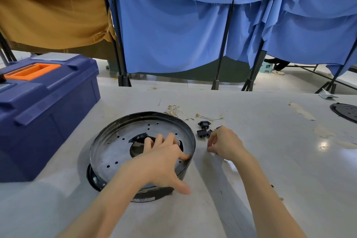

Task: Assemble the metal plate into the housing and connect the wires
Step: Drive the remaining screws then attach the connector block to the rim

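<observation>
On the table (260,160), a blue toolbox (44,106) was set left. The metal plate (116,147) was seated inside the round housing (154,114), pressed by the spread left hand (164,160). The right hand (226,145) was curled beside it, any hold not discernible. Wires (173,109) were left behind.

I find the round housing (143,114) near the middle of the table (270,160), with the metal plate (116,147) lying inside it. My left hand (164,160) rests on the plate's right half. My right hand (226,143) is at the table just right of the housing. Small switches (202,133) lie just behind that hand, and loose wires (173,110) behind the housing's right side. A toolbox (46,106) stands to the left, and curtains (173,35) hang behind the table.
</observation>
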